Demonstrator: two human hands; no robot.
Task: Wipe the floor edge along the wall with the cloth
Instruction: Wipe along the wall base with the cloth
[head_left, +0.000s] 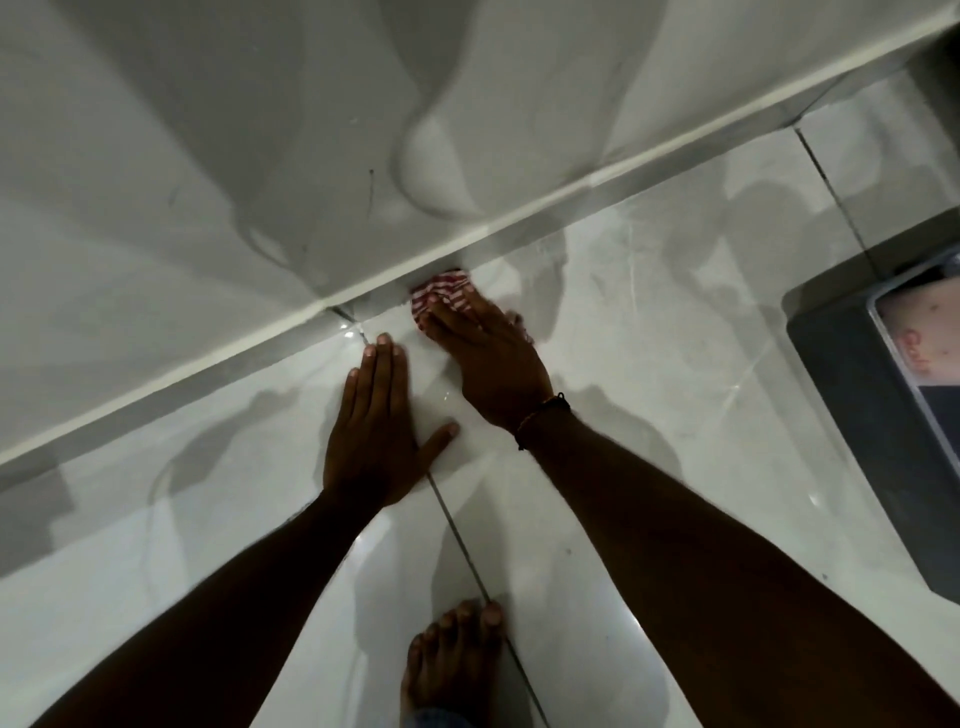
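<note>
A red-and-white striped cloth (441, 293) lies on the glossy white floor tiles, bunched against the grey skirting strip (249, 364) at the foot of the white wall (208, 156). My right hand (483, 358) lies flat on top of the cloth and presses it down; most of the cloth is hidden under the fingers. A dark cord band circles that wrist. My left hand (376, 421) rests flat on the tile just left of it, fingers together, thumb spread, holding nothing.
A dark grey object with a lighter tray-like top (883, 384) stands on the floor at the right edge. My bare foot (452, 660) is planted on the tile near the bottom, beside a grout line (467, 551) running toward the wall.
</note>
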